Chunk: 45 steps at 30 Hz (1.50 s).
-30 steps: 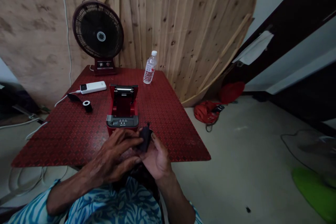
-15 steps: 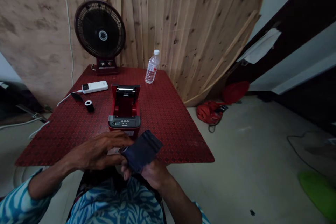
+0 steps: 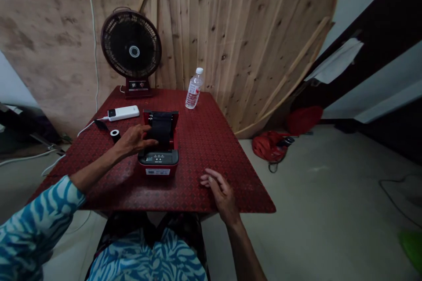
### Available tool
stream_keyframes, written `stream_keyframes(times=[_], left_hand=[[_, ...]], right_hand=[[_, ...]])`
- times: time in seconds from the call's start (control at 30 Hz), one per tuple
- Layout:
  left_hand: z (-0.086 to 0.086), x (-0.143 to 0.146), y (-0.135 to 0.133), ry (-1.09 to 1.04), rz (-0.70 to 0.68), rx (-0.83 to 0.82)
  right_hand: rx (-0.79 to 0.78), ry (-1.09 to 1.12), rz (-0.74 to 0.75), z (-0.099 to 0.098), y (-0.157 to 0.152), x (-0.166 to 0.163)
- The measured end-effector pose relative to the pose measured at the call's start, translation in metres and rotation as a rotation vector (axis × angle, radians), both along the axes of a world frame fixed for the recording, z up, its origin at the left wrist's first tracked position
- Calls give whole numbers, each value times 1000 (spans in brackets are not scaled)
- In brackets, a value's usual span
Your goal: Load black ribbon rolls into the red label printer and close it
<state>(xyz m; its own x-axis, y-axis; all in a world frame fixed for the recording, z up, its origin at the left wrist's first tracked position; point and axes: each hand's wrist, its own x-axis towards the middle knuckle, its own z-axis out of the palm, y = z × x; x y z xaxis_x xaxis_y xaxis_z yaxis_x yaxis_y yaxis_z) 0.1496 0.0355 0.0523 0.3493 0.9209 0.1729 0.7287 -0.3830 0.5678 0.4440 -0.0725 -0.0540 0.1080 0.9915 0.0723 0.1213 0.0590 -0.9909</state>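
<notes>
A small red and black label printer (image 3: 158,158) stands on the table with its lid raised. A black roll of paper or tape (image 3: 161,127) sits in its bay, its strip running up against the lid. My left hand (image 3: 133,140) reaches in from the left, thumb and fingers closed at the roll's left side; part of the contact is hidden. Above the table's front right part, my right hand (image 3: 220,189) holds nothing, its fingers loosely bent and apart from the printer. Another small black roll with a white core (image 3: 115,135) is behind my left wrist.
A white power bank (image 3: 123,113) with a cable lies at the left of the red table (image 3: 207,140). A fan (image 3: 132,48) and a water bottle (image 3: 194,88) stand at the back. A red bag (image 3: 269,145) is on the floor to the right.
The black roll and strip have moved from my hands in front of the printer into its open bay. My right hand has let go and moved right. My left hand has moved forward.
</notes>
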Motion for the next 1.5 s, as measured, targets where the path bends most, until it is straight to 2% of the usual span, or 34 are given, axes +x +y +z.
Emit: stream_keyframes(times=[0.13, 0.33, 0.57, 0.73, 0.83, 0.9, 0.97, 1.03, 1.13, 1.37, 1.5], left_hand=[[-9, 1, 15, 248, -39, 6], [-2, 12, 28, 487, -89, 24], [-7, 21, 33, 497, -83, 29], [2, 11, 30, 399, -138, -48], [6, 4, 23, 118, -151, -150], [5, 3, 15, -104, -115, -187], [3, 4, 7, -233, -60, -180], [2, 5, -2, -266, -4, -137], [0, 6, -16, -195, 33, -9], [-16, -2, -47, 121, -186, 330], [-22, -4, -61, 185, -236, 445]], right_hand=[[60, -75, 6, -6, -2, -2], [78, -107, 7, -8, -3, -2], [91, -110, -6, -7, -6, -3], [103, -99, -23, -6, -7, -4], [98, -95, -11, -6, -7, -4], [93, -98, -6, -7, -7, -3], [90, -107, -10, -8, -6, -3], [93, -117, -12, -9, -6, -3], [93, -134, -10, -11, -5, -3], [88, -163, -13, -15, -6, 0], [106, -195, -15, -12, -5, -5]])
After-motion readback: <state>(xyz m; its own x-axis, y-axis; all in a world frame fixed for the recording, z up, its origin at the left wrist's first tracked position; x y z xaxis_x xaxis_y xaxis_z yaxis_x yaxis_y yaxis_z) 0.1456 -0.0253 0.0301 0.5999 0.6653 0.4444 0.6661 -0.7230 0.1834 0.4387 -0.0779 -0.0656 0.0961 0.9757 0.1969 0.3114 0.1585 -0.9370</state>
